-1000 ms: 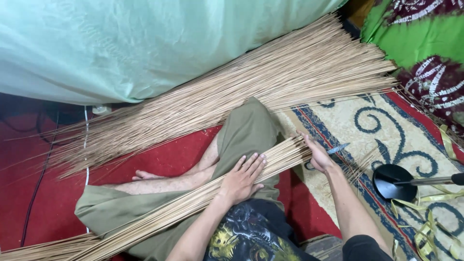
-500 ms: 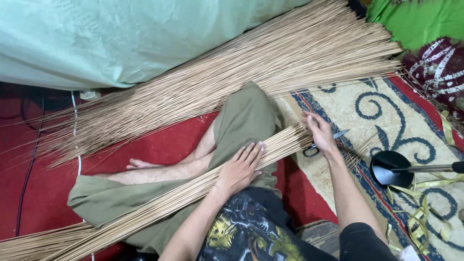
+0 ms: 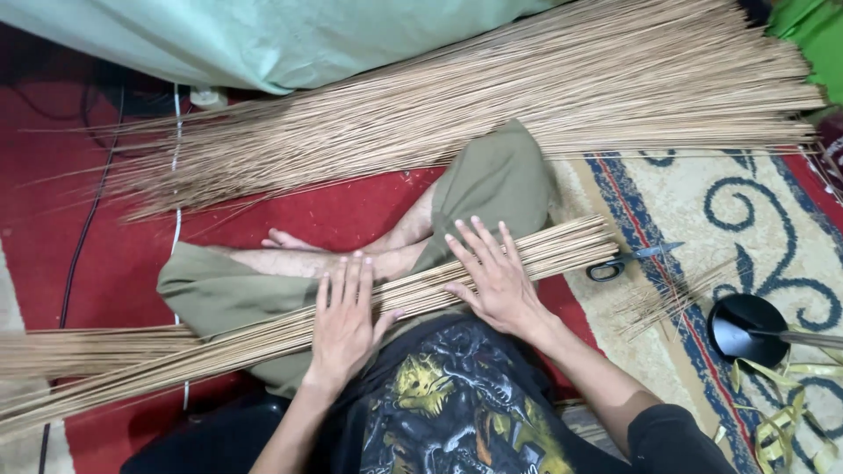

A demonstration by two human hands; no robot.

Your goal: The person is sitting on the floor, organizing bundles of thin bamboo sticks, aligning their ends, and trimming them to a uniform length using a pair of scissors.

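A long bundle of thin tan sticks [image 3: 562,250] lies across my lap, running from lower left to the right. My left hand [image 3: 344,318] lies flat on the bundle near its middle, fingers spread. My right hand [image 3: 493,274] lies flat on the same bundle further right, fingers spread and pointing up. I sit cross-legged in olive shorts [image 3: 492,180] with a bare foot [image 3: 283,241] showing above the bundle. Neither hand grips anything.
A large heap of the same sticks [image 3: 492,105] fans across the red mat beyond my knees, under a pale green cloth [image 3: 263,39]. Scissors [image 3: 628,261] lie on the patterned rug beside the bundle's end. A black round object [image 3: 746,329], yellow strips [image 3: 786,412] and loose sticks [image 3: 667,298] lie at right.
My left hand moved left along the bundle and laid flat. My right hand came off the bundle's right end and now rests flat nearer the middle. The view shifted downward and left.
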